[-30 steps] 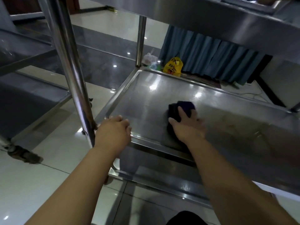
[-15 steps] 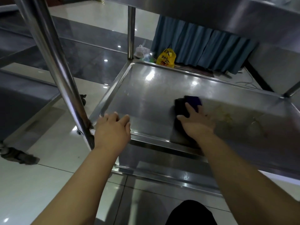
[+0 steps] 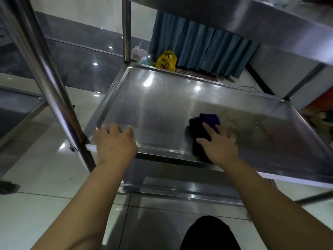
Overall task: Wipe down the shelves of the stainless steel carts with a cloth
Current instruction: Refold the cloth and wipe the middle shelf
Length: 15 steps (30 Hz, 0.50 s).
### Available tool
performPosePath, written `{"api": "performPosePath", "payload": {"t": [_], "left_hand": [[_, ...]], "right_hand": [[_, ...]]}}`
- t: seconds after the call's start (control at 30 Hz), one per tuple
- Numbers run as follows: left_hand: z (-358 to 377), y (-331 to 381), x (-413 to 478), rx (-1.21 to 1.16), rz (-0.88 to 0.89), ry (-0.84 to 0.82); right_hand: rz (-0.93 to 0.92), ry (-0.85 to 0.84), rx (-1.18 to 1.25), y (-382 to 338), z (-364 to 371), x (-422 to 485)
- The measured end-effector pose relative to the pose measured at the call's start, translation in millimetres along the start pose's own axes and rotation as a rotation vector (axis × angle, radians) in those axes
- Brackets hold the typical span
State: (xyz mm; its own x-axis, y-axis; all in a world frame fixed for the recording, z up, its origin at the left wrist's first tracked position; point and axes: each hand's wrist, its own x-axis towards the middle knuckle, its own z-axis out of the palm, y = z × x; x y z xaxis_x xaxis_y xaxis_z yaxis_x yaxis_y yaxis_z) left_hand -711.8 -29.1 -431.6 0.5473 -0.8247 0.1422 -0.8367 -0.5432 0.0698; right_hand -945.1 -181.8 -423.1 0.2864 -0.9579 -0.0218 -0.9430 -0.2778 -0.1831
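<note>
A head-worn view looks down at the middle shelf [image 3: 162, 109] of a stainless steel cart. The left hand [image 3: 115, 141] sits at the shelf's 7 o'clock corner, just beside the upright post [image 3: 54, 91]. Its grip is clamped on the near rim, fingers curled over the lip, with the forearm reaching in from 7 o'clock. The right hand [image 3: 219, 147] lies palm down on a dark cloth [image 3: 207, 121]. Its grip is apart, fingers spread and flat, the index finger pointing to 11 o'clock.

The cloth rests on the shelf near the front edge, toward 4 o'clock from the shelf's middle, partly hidden under the palm. Brownish stains [image 3: 237, 118] mark the steel at 2 o'clock from the cloth.

To wipe well, the flat hand likely needs firm, even pressure and overlapping strokes toward those stains and into the rim's corners. Meanwhile the left hand can steady the cart against shifting. A lower shelf [image 3: 180, 188] shows beneath.
</note>
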Motion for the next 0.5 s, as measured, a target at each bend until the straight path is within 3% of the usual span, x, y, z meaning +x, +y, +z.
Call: {"api": "performPosePath", "payload": {"t": [0.07, 0.13, 0.2, 0.3, 0.5], "left_hand": [[2, -1, -1, 0.022, -0.002, 0.013], [3, -2, -2, 0.015, 0.006, 0.024], [3, -2, -3, 0.011, 0.012, 0.013], [-2, 1, -3, 0.017, 0.005, -0.039], [-16, 36, -2, -0.196, 0.147, 0.001]], "right_hand": [[-0.269, -0.037, 0.003, -10, 6, -14], [-0.377, -0.077, 0.014, 0, -2, -16], [-0.232, -0.049, -0.031, 28, -10, -5], [0.164, 0.026, 0.008, 62, -17, 2], [0.252, 0.051, -0.041, 51, -16, -4]]}}
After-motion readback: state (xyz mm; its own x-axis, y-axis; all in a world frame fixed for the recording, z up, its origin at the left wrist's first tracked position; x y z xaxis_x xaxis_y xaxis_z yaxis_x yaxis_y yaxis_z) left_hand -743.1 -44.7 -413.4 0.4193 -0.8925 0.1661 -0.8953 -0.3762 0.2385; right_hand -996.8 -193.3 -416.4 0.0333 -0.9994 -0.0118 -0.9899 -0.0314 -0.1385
